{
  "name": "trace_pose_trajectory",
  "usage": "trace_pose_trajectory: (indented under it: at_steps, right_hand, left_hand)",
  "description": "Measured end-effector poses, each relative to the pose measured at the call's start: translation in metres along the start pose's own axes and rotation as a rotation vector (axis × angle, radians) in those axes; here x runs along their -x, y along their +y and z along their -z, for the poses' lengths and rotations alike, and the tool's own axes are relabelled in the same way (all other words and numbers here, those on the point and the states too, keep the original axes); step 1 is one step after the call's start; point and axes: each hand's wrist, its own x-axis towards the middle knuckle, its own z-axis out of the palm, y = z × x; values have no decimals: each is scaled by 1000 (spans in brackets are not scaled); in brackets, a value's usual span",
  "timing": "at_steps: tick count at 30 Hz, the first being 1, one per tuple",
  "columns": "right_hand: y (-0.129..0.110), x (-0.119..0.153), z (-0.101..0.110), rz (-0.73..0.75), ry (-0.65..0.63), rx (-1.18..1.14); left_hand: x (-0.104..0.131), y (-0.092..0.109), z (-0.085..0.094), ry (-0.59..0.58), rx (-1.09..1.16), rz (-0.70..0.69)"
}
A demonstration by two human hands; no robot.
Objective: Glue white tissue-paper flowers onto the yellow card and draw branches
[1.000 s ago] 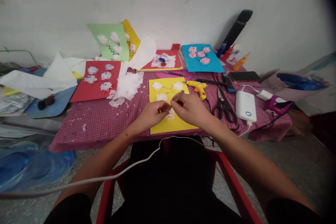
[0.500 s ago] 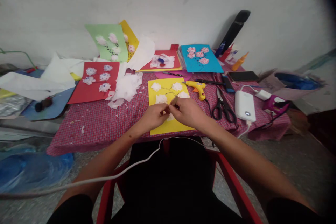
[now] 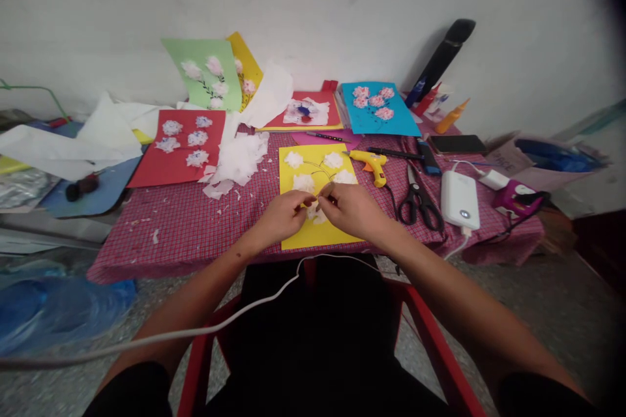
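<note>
Over the yellow sheet of paper (image 3: 298,238), my left hand (image 3: 288,214) and my right hand (image 3: 349,207) meet fingertip to fingertip. Both are closed in a pinch, and whatever lies between the fingers is too small to make out. White tissue-paper flowers (image 3: 294,159) sit on the sheet, with thin dark stems drawn between them. One white flower (image 3: 317,214) shows just below my fingertips, partly covered by them. A yellow glue gun (image 3: 370,164) lies at the sheet's right edge, close to my right hand.
Black-handled scissors (image 3: 419,205), a white power bank (image 3: 460,199) and a phone (image 3: 457,144) lie to the right. Torn tissue paper (image 3: 239,159) and a red flower sheet (image 3: 183,150) lie left. A blue flower sheet (image 3: 379,111) leans behind. A white cable (image 3: 254,305) crosses before me.
My fingers have shifted slightly, and more of the flower beneath them shows. Both hands stay pinched together over the yellow sheet. The whole view has moved a little.
</note>
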Motion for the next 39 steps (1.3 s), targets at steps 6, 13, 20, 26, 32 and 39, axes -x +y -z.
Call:
trace_pose_trajectory:
  at_steps: [6, 13, 20, 26, 32, 39]
  right_hand:
    - [-1, 1, 0, 28, -30, -17]
    - [0, 1, -1, 54, -27, -14]
    - [3, 2, 3, 47, 20, -49]
    - [1, 7, 15, 67, 124, -118]
    - [38, 46, 27, 150, 307, -122]
    - [100, 80, 6, 218, 149, 389]
  left_hand:
    - [4, -1, 0, 23, 6, -9]
    - [7, 1, -2, 66, 14, -24]
    - [8, -2, -4, 76, 19, -14]
    - [11, 1, -1, 87, 13, -23]
    - [35, 1, 10, 114, -62, -114]
    - [46, -3, 12, 67, -222, -182]
